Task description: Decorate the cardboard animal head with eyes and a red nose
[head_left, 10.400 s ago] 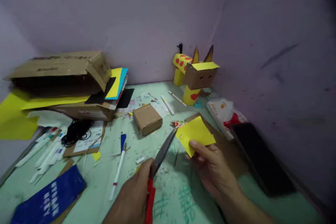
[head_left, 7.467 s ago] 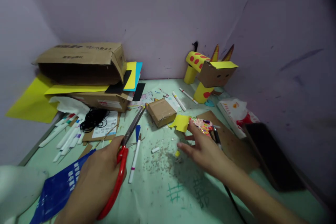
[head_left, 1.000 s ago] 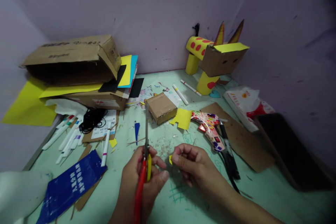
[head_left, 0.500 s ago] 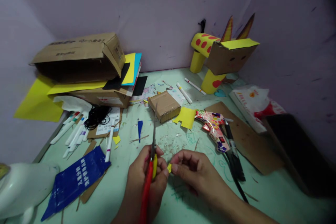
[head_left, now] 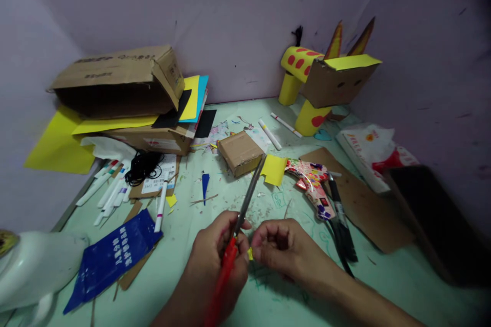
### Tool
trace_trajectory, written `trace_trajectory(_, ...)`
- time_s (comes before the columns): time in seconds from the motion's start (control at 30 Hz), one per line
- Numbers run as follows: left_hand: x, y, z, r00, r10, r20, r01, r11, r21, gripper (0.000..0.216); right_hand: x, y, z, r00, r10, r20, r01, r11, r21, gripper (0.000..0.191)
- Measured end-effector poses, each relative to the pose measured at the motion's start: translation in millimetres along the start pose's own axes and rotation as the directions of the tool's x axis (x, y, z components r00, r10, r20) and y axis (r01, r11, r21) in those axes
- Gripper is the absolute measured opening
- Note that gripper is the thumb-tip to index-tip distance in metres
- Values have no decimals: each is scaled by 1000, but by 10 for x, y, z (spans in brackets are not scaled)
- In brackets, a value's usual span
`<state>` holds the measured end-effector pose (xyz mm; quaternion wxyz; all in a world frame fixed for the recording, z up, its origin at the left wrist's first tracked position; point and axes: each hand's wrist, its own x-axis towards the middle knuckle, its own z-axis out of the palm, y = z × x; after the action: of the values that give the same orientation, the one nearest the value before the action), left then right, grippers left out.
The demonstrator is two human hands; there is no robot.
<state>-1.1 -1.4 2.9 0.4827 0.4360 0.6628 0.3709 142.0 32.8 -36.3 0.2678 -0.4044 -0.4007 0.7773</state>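
Note:
My left hand is closed around red-handled scissors, whose blades point up and to the right, toward a small cardboard box. Between the two hands shows a tiny piece of yellow paper. The fingertips of my right hand are pinched on its right side. Whether the left fingers also touch the scrap is hard to see. Beyond the hands, a notched yellow paper lies against the small box. To its right rests a flower-patterned glue gun.
At back right stands a yellow-spotted cardboard animal. An open cardboard box sits on paper sheets at left, with markers, black cord and a blue packet nearer. A dark phone-like slab and flat cardboard lie right.
The scissors have swung so that their blades tilt to the right, and the left hand has turned with them. The right hand keeps its pinch on the yellow scrap, slightly lower.

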Motion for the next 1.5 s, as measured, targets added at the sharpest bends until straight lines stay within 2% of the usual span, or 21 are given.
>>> trace_trajectory(0.2,-7,-7,22,998,38,-48,-38,999,-5,20,8,2,-4,999,30,32,-31,999,20,12)
trace_trajectory(0.3,-12,-63,36,996,75,-49,-73,997,37,20,0,4,-7,999,21,35,-22,1000,21,13)
trace_trajectory(0.43,-19,-120,52,993,112,-36,-107,986,129,15,-7,12,-20,999,-7,53,7,1000,3,3)
trace_trajectory(0.6,-39,-52,67,993,86,-76,-78,992,101,15,-7,18,-33,999,-19,40,19,1000,-2,6)
trace_trajectory(0.7,-62,-4,42,986,127,-112,-115,987,111,12,4,5,-38,995,-60,-78,64,996,60,4)
trace_trajectory(0.83,-63,-79,4,913,366,-180,-291,895,338,15,27,-59,-41,929,-92,-357,210,929,306,25)
trace_trajectory(0.9,-32,-176,19,890,435,-138,-348,842,412,19,33,-92,-47,895,-108,-432,282,889,361,32)
trace_trajectory(1.0,43,-341,79,894,437,-98,-342,808,479,31,35,-120,-67,856,-141,-497,357,858,371,37)
trace_trajectory(1.07,90,-438,110,889,457,-35,-367,756,542,37,32,-132,-80,848,-155,-507,379,846,375,39)
trace_trajectory(1.23,133,-598,64,835,520,180,-506,596,624,50,10,-156,-78,855,-152,-496,368,852,374,42)
trace_trajectory(1.3,129,-629,34,816,530,231,-537,548,641,53,4,-139,-68,869,-157,-469,348,868,355,45)
trace_trajectory(1.5,108,-638,40,829,506,238,-520,541,661,48,23,-25,-47,889,-214,-405,346,893,287,43)
